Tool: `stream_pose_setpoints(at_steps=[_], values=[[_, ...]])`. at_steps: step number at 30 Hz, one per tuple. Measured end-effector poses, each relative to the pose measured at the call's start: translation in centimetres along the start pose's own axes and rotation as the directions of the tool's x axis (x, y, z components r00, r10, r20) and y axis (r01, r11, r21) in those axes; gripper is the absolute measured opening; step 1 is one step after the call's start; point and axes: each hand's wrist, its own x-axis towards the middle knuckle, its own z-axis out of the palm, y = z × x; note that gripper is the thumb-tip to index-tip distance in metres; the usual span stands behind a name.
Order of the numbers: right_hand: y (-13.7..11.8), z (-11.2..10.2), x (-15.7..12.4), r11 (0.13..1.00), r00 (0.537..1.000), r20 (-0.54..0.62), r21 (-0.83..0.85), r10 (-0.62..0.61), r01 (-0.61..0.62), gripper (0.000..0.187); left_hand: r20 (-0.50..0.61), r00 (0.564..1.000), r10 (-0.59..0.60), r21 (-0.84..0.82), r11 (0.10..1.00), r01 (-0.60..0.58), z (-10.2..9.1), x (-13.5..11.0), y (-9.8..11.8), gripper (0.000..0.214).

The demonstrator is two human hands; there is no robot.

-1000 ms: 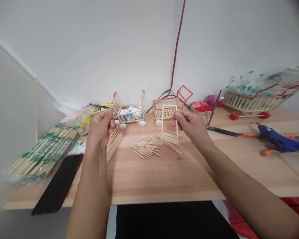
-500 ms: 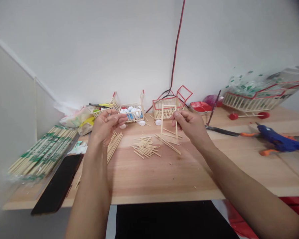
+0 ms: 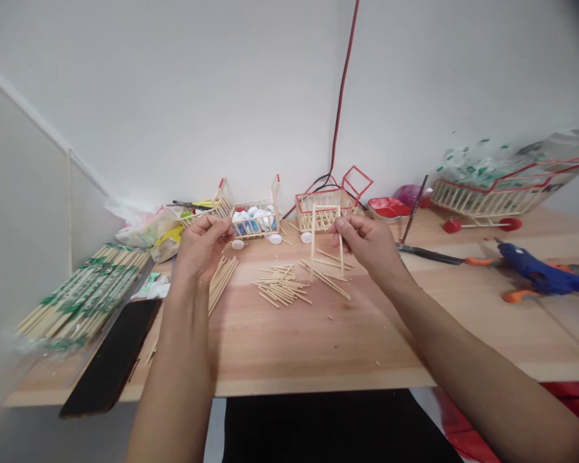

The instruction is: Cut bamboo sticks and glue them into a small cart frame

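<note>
My right hand [image 3: 364, 241] pinches a three-sided frame of thin wooden sticks [image 3: 313, 239] by one of its legs. The frame is upright, its open side facing down above the table. On the left, my left hand [image 3: 203, 247] is raised with thumb and fingertips together; whether anything small is between them I cannot make out. Behind its fingertips stands a small stick cart [image 3: 255, 231] with white wheels, holding white and blue balls. Below and between my hands lies a pile of short sticks [image 3: 284, 286], with longer sticks [image 3: 223, 283] beside my left wrist.
A red-rimmed stick cart [image 3: 303, 204] stands at the back. To the right are a red paint dish [image 3: 388, 208], a brush [image 3: 415, 209], a blue glue gun [image 3: 535, 267] and a larger cart [image 3: 482, 200]. Packaged sticks [image 3: 84, 292] and a black phone-like slab [image 3: 110, 357] lie left.
My left hand's fingers have drawn in from outstretched to a pinch, and the hand has shifted slightly left. My right hand and the stick frame have barely moved.
</note>
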Motion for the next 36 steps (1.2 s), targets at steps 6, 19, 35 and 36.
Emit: stream_pose_setpoints(at_steps=[6, 19, 35, 36], values=[[-0.08, 0.03, -0.05, 1.000, 1.000, 0.011, 0.002, 0.005, -0.005, 0.032, 0.100, 0.995, 0.019, -0.004, 1.000, -0.019, -0.21, -0.13, -0.07, 0.032], [-0.02, -0.10, -0.13, 1.000, 1.000, 0.017, -0.001, -0.005, 0.005, 0.033, 0.141, 0.990, -0.028, -0.080, 0.996, 0.040, 0.51, -0.47, -0.20, 0.033], [-0.22, -0.12, -0.13, 1.000, 1.000, 0.009, -0.014, -0.017, 0.017, 0.035, -0.020, 0.999, -0.028, -0.029, 0.999, 0.027, -0.05, 0.10, -0.20, 0.027], [-0.22, -0.13, -0.13, 1.000, 1.000, 0.009, -0.013, -0.019, 0.019, 0.035, -0.022, 0.999, -0.024, -0.023, 0.999, 0.023, -0.11, 0.09, -0.20, 0.025]])
